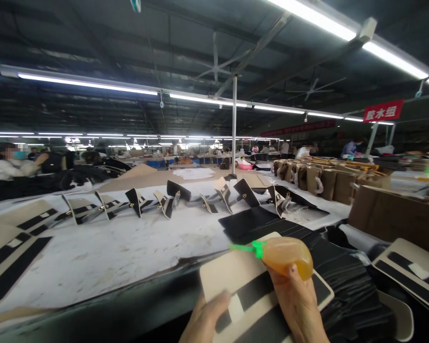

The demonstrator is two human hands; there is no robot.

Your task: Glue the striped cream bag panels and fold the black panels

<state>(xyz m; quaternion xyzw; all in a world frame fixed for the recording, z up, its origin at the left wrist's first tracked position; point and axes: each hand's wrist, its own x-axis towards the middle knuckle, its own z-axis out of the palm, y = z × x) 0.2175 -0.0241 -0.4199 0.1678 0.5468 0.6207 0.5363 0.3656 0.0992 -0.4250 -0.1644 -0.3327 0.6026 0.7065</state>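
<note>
A squeeze bottle [289,255] of amber liquid, with a thin green nozzle pointing left, lies in my right hand [298,302], fingers wrapped round it. Under the bottle, a beige panel [219,274] with black strips and a small white patch tilts towards me. My left hand [207,317] grips this panel by its left edge, thumb on top and the other fingers hidden beneath. Just beyond the panel are dark flat pieces [246,221] and a pile of black material [339,276].
Several folded beige-and-black pieces with small metal fittings [164,205] stand in a row across the white-covered table [128,257]. More striped panels [17,243] lie at the left and at the right [414,267]. Brown bags [318,178] line the right side. A person [14,164] works at far left.
</note>
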